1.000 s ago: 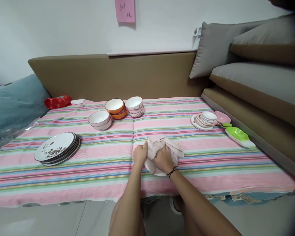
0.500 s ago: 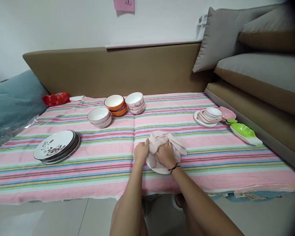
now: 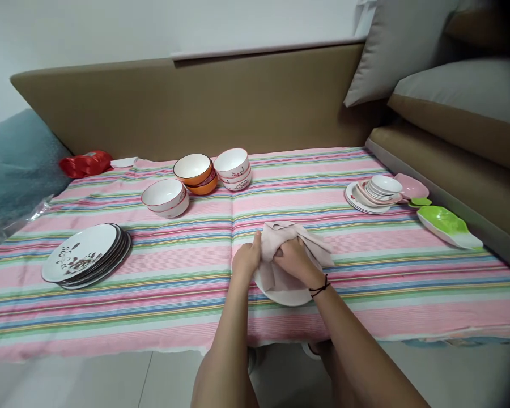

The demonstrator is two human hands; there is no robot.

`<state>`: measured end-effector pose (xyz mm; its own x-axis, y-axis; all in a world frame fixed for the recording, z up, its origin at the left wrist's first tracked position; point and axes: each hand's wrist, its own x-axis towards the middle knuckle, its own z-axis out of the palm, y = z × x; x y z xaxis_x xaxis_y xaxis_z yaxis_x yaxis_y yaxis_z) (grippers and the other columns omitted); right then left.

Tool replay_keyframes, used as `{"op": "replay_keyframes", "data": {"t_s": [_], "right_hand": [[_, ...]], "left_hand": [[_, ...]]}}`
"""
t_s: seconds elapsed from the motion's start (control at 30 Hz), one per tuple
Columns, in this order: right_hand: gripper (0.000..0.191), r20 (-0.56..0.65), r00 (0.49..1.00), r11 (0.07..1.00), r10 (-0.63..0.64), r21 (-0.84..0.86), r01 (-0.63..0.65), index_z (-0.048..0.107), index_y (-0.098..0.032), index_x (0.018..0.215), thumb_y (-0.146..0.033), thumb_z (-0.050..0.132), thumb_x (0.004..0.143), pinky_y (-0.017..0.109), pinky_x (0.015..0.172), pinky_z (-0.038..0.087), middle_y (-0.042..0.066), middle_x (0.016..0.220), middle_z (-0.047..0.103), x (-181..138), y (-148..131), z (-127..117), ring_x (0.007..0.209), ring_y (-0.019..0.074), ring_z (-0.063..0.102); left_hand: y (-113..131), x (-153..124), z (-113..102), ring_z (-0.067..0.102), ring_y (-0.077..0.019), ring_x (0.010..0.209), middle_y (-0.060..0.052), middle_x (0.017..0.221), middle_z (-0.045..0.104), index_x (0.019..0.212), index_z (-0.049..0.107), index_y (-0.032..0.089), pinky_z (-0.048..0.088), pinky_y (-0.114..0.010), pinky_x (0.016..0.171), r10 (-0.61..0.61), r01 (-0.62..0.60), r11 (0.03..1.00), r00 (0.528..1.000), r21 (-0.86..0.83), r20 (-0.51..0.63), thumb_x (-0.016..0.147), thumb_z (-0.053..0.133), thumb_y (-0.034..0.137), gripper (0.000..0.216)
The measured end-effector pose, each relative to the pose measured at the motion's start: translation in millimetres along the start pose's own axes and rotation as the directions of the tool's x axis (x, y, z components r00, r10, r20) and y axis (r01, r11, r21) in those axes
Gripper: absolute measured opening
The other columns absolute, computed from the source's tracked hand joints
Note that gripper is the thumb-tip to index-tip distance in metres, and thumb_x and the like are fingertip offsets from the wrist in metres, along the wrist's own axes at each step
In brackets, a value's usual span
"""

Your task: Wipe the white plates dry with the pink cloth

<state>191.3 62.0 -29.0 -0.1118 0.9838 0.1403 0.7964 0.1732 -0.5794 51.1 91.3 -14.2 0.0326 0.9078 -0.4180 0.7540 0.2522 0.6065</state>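
- A pale wall (image 3: 110, 34) is rising behind a long brown backrest (image 3: 212, 107).
- A pink striped cover (image 3: 187, 306) is stretching across the seat.
- Three stacks of bowls (image 3: 198, 180) are standing towards the back, the marks on the white ones staying too small to read.
- Dark-rimmed plates (image 3: 85, 250) are lying stacked at the left, the top one showing a brown flower print.
- A white plate (image 3: 287, 297) is resting near the cover's front edge.
- A pale pink cloth (image 3: 272, 243) is lying bunched over that plate.
- A red bundle (image 3: 86, 165) is sitting at the far left, its small marking proving unreadable.
- The left hand (image 3: 245, 259) is gripping the white plate's left side, thumb pointing up against the cloth.
- The right hand (image 3: 296, 260) is clutching the cloth over the plate with curled fingers.
- A dark wristband (image 3: 321, 288) is circling the right wrist.
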Motion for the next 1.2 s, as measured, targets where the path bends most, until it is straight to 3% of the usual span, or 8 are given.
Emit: {"op": "replay_keyframes", "data": {"t_s": [0.27,0.4,0.53,0.67,0.8,0.9,1.07,1.2], "right_hand": [[0.052,0.080,0.997,0.998,-0.015,-0.062,0.020,0.062,-0.023,0.114,-0.055,0.062,0.073,0.048,0.104,0.019,0.011,0.121,0.061,-5,-16,2,0.122,0.0336,0.043],[0.045,-0.019,1.000,0.997,0.024,-0.077,-0.026,0.056,-0.023,0.124,-0.046,0.051,0.085,0.048,0.107,0.018,0.011,0.129,0.056,1,-14,8,0.125,0.0317,0.040],[0.042,-0.136,0.990,0.997,0.030,-0.066,-0.039,0.052,-0.024,0.129,-0.033,0.045,0.089,0.043,0.106,0.023,0.008,0.140,0.046,7,-6,7,0.129,0.0282,0.036],[0.033,-0.176,0.980,0.996,0.088,-0.011,-0.092,0.064,-0.021,0.110,-0.025,0.043,0.086,0.040,0.094,0.035,0.010,0.116,0.063,8,4,-7,0.108,0.0280,0.053],[0.021,-0.163,0.960,0.966,0.227,0.163,-0.200,0.065,-0.018,0.083,-0.025,0.045,0.080,0.032,0.067,0.042,0.007,0.082,0.067,5,14,-25,0.074,0.0224,0.058],[0.017,-0.153,0.921,0.894,0.359,0.341,-0.292,0.059,-0.018,0.071,-0.033,0.053,0.076,0.028,0.054,0.037,0.002,0.068,0.061,3,20,-34,0.062,0.0181,0.052],[0.031,-0.091,0.873,0.662,0.480,0.690,-0.292,0.049,-0.018,0.063,-0.044,0.059,0.074,0.024,0.047,0.030,-0.003,0.057,0.046,3,15,-38,0.056,0.0119,0.042],[0.033,-0.078,0.891,0.558,0.447,0.803,-0.210,0.058,-0.017,0.080,-0.049,0.061,0.075,0.025,0.055,0.037,0.000,0.072,0.057,5,4,-37,0.068,0.0157,0.051]], "left_hand": [[1,0,-4,0.061,-0.0350,0.099,-0.024,0.105,0.066,0.090,0.067,0.009,0.042,-0.038,0.082,-0.002,0.002,1.000,1.000,-0.003,0.013,0.084,0.017,0.067,0.077],[0,-1,-2,0.061,-0.0266,0.077,-0.015,0.078,0.066,0.063,0.058,0.019,0.040,-0.033,0.069,0.075,-0.084,0.993,0.991,-0.082,-0.111,0.088,0.016,0.061,0.064],[3,1,2,0.049,-0.0188,0.060,-0.007,0.057,0.053,0.049,0.041,0.022,0.033,-0.029,0.059,0.179,-0.212,0.961,0.966,-0.176,-0.188,0.091,0.018,0.055,0.057],[4,0,5,0.031,-0.0125,0.050,0.001,0.049,0.031,0.049,0.026,0.021,0.022,-0.027,0.051,0.266,-0.337,0.892,0.930,-0.301,-0.253,0.087,0.037,0.056,0.053],[3,-3,1,0.021,-0.0093,0.050,0.003,0.052,0.020,0.050,0.024,0.019,0.016,-0.026,0.048,0.327,-0.423,0.817,0.900,-0.391,-0.289,0.082,0.052,0.049,0.051],[1,-4,-7,0.021,-0.0081,0.050,0.003,0.052,0.020,0.049,0.024,0.019,0.016,-0.025,0.046,0.244,-0.402,0.763,0.904,-0.506,-0.351,0.078,0.057,0.048,0.052],[-2,-4,-14,0.029,-0.0072,0.045,0.005,0.048,0.029,0.050,0.036,0.018,0.022,-0.022,0.042,-0.083,-0.317,0.560,0.898,-0.766,-0.432,0.071,0.061,0.056,0.050],[-3,-4,-16,0.038,-0.0093,0.044,0.004,0.048,0.040,0.057,0.050,0.016,0.030,-0.023,0.042,-0.207,-0.292,0.440,0.888,-0.849,-0.412,0.065,0.064,0.062,0.049]]}}
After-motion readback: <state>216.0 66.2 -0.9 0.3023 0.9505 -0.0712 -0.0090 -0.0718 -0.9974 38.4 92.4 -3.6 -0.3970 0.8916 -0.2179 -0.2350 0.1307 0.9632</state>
